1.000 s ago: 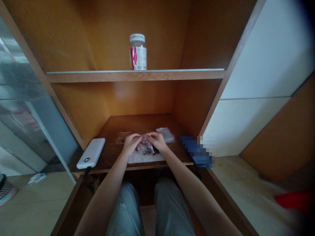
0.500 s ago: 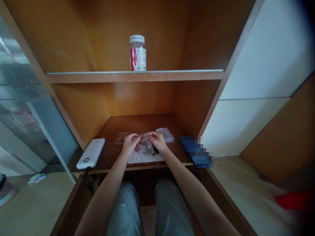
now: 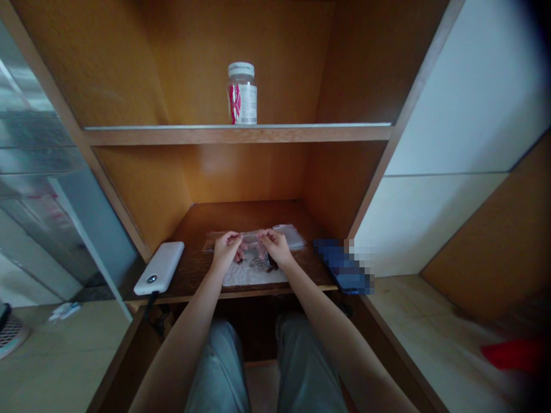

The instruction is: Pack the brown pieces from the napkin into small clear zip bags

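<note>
Far left on the wooden shelf lies your white power bank [image 3: 159,268]. Your left hand [image 3: 226,250] and right hand [image 3: 276,248] pinch a clear plastic bag [image 3: 252,240] between them, its long axis running side to side, about equally near each hand, above a white sheet [image 3: 253,276]. Further right lie folded clear bags [image 3: 291,236], then a blurred phone [image 3: 346,268].

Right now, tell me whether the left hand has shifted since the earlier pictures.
Yes: the left hand has shifted slightly to the left in view, toward the white power bank, which sits in the same place.
</note>
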`<state>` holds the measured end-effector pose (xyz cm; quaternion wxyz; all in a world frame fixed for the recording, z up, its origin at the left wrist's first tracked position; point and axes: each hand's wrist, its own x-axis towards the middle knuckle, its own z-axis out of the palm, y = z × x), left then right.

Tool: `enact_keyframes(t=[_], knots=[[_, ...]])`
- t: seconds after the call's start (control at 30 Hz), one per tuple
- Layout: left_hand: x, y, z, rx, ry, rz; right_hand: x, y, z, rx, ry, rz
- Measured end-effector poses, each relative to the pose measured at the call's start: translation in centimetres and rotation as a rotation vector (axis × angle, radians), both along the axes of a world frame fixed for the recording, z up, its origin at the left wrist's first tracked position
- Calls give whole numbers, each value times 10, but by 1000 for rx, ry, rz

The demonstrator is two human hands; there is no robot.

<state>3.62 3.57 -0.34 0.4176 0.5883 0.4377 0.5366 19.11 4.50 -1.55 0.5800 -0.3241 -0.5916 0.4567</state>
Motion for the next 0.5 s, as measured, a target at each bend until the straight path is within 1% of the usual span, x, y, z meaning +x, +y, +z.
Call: enact_keyframes(t=[0.13,0.27,0.4,0.5], knots=[[0,1,-1,20,-9,4,1,3,-3,46,-36,-46],[3,2,2,80,12,36,-1,3,-4,42,-54,-61],[1,5,13,147,-15,91,-2,-1,-2,-11,0,-5],[-11,13,24,166,-4,138,-2,-3,0,-13,3,-50]])
